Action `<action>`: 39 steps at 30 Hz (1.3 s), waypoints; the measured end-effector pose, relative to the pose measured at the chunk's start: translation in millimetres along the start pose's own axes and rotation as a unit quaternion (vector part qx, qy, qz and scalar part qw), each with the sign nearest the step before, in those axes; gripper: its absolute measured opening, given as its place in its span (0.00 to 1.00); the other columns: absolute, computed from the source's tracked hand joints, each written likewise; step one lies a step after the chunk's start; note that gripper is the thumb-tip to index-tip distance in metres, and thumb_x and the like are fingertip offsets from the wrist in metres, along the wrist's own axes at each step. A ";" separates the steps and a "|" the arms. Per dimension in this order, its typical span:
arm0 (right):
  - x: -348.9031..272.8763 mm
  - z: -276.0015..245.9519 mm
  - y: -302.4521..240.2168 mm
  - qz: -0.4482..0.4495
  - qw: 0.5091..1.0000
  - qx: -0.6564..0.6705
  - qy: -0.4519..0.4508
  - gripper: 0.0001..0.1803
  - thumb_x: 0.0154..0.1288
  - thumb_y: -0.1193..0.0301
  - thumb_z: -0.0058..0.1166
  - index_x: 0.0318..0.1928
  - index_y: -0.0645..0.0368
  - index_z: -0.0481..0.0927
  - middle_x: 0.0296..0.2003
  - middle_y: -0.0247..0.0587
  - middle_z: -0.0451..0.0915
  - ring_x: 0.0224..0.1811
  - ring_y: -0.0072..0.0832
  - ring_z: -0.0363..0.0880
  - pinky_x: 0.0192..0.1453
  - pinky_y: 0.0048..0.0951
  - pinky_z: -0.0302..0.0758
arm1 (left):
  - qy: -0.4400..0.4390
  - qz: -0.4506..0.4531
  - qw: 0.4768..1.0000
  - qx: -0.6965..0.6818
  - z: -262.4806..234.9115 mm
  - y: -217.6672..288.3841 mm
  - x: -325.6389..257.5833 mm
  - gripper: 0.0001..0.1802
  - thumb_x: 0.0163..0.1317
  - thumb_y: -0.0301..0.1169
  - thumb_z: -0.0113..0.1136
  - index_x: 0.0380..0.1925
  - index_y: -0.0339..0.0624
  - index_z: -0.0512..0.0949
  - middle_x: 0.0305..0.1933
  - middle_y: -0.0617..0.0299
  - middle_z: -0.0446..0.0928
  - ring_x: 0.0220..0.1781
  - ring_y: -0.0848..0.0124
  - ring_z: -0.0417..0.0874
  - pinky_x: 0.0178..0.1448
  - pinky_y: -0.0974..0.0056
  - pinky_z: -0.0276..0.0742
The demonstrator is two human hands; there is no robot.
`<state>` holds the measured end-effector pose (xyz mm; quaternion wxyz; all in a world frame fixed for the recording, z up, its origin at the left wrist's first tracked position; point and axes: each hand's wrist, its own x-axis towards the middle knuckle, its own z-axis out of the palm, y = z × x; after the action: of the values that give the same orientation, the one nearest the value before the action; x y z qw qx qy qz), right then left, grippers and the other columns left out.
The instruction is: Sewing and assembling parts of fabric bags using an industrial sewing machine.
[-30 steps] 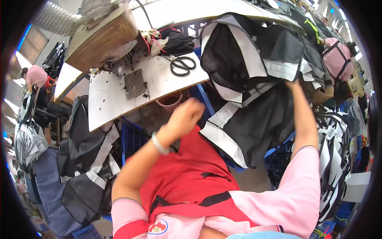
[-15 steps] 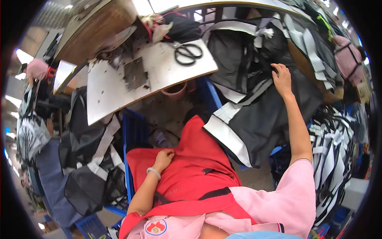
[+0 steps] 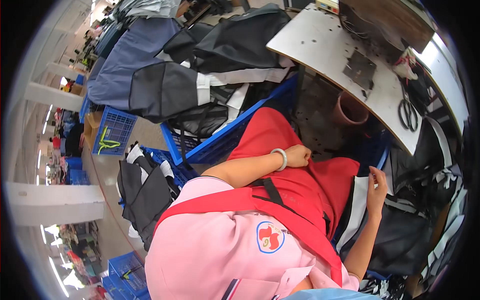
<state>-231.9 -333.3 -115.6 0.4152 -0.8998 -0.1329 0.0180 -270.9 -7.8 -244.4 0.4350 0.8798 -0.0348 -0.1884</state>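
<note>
My left hand point(image 3: 298, 156) rests on the red apron point(image 3: 280, 135) over my lap. Its fingers are curled into a loose fist, and whatever they may hold is hidden. A pale bracelet point(image 3: 280, 159) circles that wrist. On the right, my right hand point(image 3: 377, 192) is raised with bent fingers a little apart and nothing visible in them. It hovers over or beside black fabric pieces with white trim point(image 3: 400, 232); whether it touches them I cannot tell. A white strip point(image 3: 355, 205) lies between that hand and my apron.
Black-handled scissors point(image 3: 408, 115) lie on the white worktable point(image 3: 320, 40), whose corner juts toward me. Beneath it stands a pink bucket point(image 3: 350, 109). To the left, a blue crate point(image 3: 172, 147) holds black fabric pieces point(image 3: 165, 90). More blue crates point(image 3: 115, 131) sit on the floor.
The view has swung left, so the worktable and scissors now appear farther right. My right hand has drawn back closer to my lap. My left hand stays closed on the apron.
</note>
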 end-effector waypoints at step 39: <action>42.5 154.9 8.7 0.005 0.954 -0.275 -0.116 0.10 0.66 0.68 0.51 0.43 0.54 0.83 0.43 0.46 0.83 0.45 0.46 0.82 0.49 0.41 0.77 | 0.531 -0.385 0.662 0.362 -384.9 -320.8 -197.0 0.49 0.51 0.39 0.70 0.68 0.35 0.54 0.71 0.41 0.55 0.74 0.47 0.55 0.68 0.43 0.60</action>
<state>-211.0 -212.8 -220.3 0.1331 -0.9715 -0.1756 0.0872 -347.0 524.7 -222.9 -0.0848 0.8538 0.4780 0.1879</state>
